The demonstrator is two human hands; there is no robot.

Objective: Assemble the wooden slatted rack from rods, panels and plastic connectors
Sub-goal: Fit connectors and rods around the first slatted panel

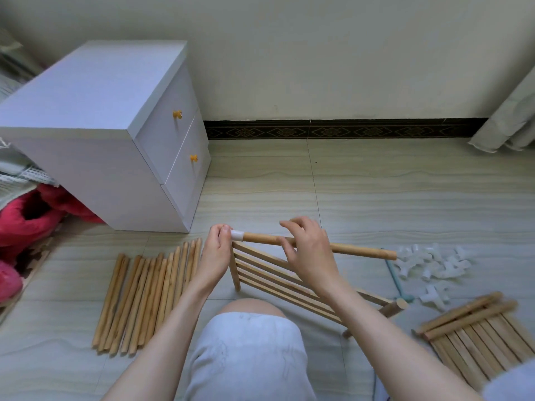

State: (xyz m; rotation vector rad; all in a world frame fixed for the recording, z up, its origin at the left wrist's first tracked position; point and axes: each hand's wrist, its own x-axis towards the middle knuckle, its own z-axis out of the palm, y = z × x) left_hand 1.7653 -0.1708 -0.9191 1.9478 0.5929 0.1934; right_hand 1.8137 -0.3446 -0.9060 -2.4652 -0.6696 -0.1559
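A wooden rod (356, 250) is held level above the floor, with a white plastic connector (238, 235) on its left end. My left hand (215, 251) pinches that connector. My right hand (308, 250) grips the rod near its middle, fingers curled over it. Below the rod a slatted wooden panel (278, 280) stands on edge, slanting toward the lower right.
Several loose rods (144, 299) lie in a row on the tiled floor at the left. A heap of white connectors (431, 263) lies at the right, with another slatted panel (477, 334) below it. A white two-drawer cabinet (115, 125) stands at the back left. My knee (249, 351) is in front.
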